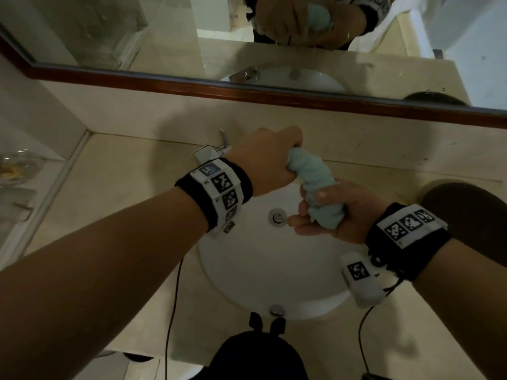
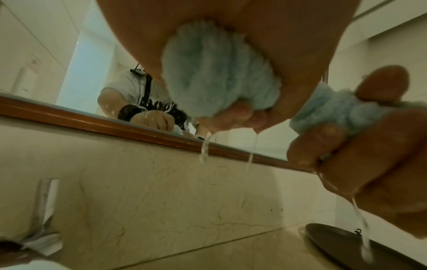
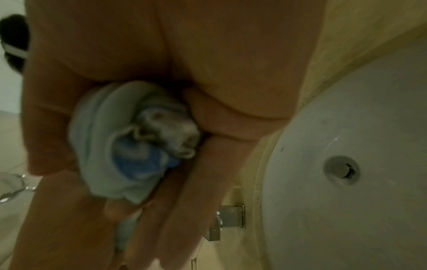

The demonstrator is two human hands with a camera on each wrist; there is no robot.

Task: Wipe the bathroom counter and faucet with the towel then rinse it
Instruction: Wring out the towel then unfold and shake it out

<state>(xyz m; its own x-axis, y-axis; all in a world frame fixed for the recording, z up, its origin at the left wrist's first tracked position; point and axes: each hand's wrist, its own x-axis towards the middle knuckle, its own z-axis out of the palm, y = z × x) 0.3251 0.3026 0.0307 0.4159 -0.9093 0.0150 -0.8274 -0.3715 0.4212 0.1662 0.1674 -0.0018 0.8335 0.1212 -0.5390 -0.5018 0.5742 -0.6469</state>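
Your left hand (image 1: 270,160) and right hand (image 1: 333,215) each grip an end of the twisted pale-blue terry towel (image 1: 315,185) above the white round basin (image 1: 263,272). Only the left-wrist view shows water streams (image 2: 204,151) falling. Beige marble worktop (image 1: 123,171); wood-framed mirror (image 1: 137,37) beyond.

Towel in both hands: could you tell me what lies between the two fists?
Only a short twisted stretch of the light-blue towel spans from left hand to right hand, seen in the head view.

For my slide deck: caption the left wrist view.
Both hands wring the light blue towel, water streaming down before the mirror.
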